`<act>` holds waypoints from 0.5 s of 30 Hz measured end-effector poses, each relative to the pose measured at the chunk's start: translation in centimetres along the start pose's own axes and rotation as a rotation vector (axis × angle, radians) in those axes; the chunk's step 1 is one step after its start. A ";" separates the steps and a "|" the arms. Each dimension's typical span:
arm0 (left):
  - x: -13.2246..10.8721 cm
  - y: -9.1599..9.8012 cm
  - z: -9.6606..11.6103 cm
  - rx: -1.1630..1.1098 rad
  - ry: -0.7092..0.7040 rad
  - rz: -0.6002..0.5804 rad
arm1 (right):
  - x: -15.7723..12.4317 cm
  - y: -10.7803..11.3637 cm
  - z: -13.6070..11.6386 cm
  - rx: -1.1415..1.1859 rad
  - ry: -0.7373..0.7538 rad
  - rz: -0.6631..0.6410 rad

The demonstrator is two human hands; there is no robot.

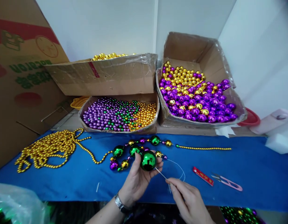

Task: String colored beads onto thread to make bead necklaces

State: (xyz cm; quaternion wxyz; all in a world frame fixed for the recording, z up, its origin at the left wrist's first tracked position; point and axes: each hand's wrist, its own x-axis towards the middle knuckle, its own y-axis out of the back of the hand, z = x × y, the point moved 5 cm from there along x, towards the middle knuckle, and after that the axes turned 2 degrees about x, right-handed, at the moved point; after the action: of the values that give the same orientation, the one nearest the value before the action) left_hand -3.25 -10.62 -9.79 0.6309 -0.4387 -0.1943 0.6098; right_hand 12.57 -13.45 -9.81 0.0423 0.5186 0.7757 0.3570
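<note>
My left hand [134, 183] is closed around a large shiny green bead [148, 161], raised over the blue cloth. My right hand [189, 199] pinches a thin needle [161, 173] whose far end meets the bead's lower right side. White thread [183, 170] loops from near my right fingertips to a small purple bead [165, 157]. Behind my left hand lies a strand of green, gold and purple beads [118, 151], partly hidden by that hand. It joins a gold bead chain [94, 160] on the left; another short gold chain [206, 148] extends right.
Open cartons hold small purple, green and gold beads [111, 115] and larger purple and gold beads [192, 93]. Pink-handled thread snips [230, 183] and a red packet [203, 176] lie right. Coiled gold chain [48, 149] lies left. A plastic bag [17, 202] sits at lower left.
</note>
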 end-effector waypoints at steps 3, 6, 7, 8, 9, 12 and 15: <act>0.1 0.2 -0.1 -0.021 0.030 -0.001 | 0.0 -0.1 0.2 -0.010 0.006 -0.004; 0.1 0.2 -0.3 0.018 -0.013 0.002 | 0.1 -0.6 0.6 -0.054 0.025 0.020; 0.1 0.2 -0.5 0.040 -0.023 0.006 | 0.2 -0.7 0.7 -0.057 0.027 0.026; 0.0 0.1 -0.8 0.064 -0.027 0.010 | 0.4 -0.8 0.6 -0.054 0.026 0.029; 0.1 0.1 -1.1 0.091 -0.026 0.011 | 0.5 -0.9 0.6 -0.046 0.021 0.028; 0.1 -0.2 -1.3 0.235 -0.045 -0.009 | 1.0 -0.5 0.4 0.008 -0.021 0.026; -0.6 -0.7 0.6 0.546 -0.178 0.090 | 0.8 0.8 1.0 0.051 -0.112 0.073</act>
State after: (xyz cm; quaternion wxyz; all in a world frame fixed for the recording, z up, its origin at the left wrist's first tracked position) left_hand -3.45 -10.93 -8.76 0.6783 -0.2059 -0.0578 0.7030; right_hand 13.30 -12.08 -9.84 0.0593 0.5667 0.7615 0.3089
